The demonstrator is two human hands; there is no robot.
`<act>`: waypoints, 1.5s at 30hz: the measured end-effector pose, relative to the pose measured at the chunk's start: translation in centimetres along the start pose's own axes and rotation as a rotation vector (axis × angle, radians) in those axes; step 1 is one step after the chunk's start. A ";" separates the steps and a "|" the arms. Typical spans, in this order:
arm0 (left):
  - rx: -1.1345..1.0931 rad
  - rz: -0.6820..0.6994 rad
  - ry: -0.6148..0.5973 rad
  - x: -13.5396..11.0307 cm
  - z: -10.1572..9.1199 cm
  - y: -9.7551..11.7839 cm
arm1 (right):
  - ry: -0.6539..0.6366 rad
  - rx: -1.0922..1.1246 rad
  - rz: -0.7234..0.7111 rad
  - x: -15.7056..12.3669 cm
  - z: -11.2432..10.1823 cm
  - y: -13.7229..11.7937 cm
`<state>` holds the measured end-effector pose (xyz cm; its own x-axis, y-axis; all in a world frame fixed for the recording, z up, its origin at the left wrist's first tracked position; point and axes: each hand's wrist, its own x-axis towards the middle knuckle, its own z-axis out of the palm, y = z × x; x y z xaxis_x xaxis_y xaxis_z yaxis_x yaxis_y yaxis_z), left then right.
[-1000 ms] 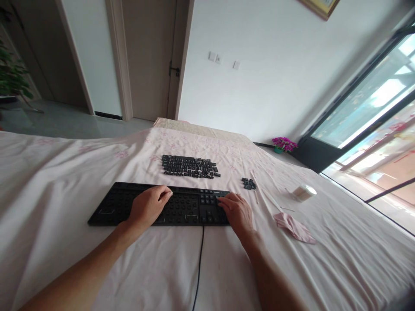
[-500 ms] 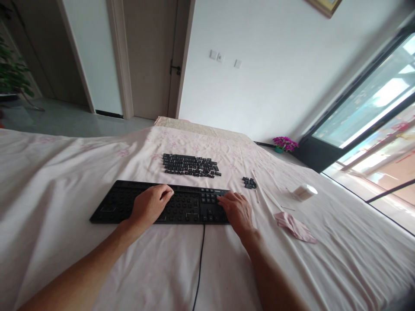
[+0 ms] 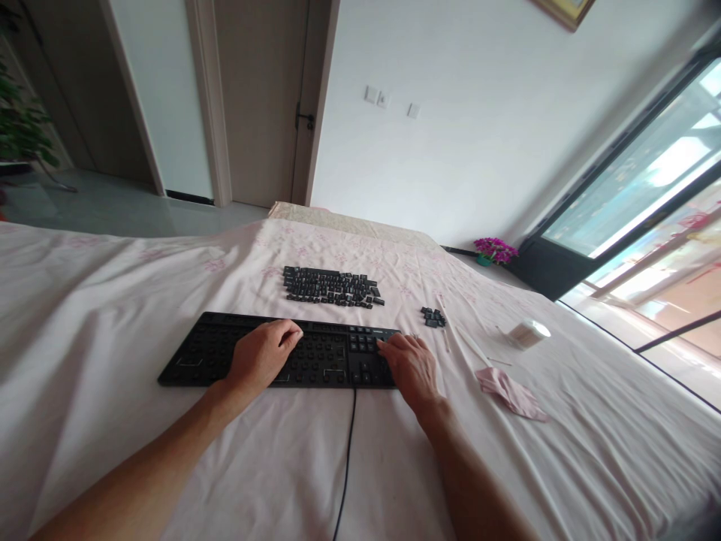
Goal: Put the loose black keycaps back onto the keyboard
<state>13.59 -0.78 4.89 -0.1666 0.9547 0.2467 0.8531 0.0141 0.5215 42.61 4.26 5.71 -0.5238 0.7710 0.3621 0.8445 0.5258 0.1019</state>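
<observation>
A black keyboard (image 3: 203, 352) with most keycaps off lies on the pale pink sheet (image 3: 101, 300). My left hand (image 3: 260, 359) rests on its middle, fingers curled together and pointing right, nothing visible in them. My right hand (image 3: 412, 367) lies at the keyboard's right end, fingers bent onto the number-pad keys; whether it pinches a keycap is hidden. A laid-out block of loose black keycaps (image 3: 331, 286) sits just beyond the keyboard. A smaller heap of keycaps (image 3: 432, 318) lies to the right.
The keyboard's black cable (image 3: 345, 466) runs toward me. A crumpled pink cloth (image 3: 510, 393), thin white sticks (image 3: 471, 347) and a round white container (image 3: 528, 333) lie to the right. A door, a wall, a potted purple plant (image 3: 494, 250) and a large window are beyond.
Almost nothing: the view has shifted slightly, and both hands stay in place on the keyboard.
</observation>
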 end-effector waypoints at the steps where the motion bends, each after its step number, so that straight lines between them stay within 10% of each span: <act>1: 0.002 -0.001 -0.001 0.0 0.0 0.0 | -0.007 -0.009 0.000 0.0 0.0 0.0; 45: 0.005 0.033 0.003 0.1 0.1 -0.2 | 0.059 0.119 0.083 -0.4 0.6 -0.1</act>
<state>13.50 -0.66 4.72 -0.1397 0.9538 0.2659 0.8604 -0.0160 0.5094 42.70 4.12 5.02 -0.4420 0.7930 0.4192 0.8637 0.5025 -0.0400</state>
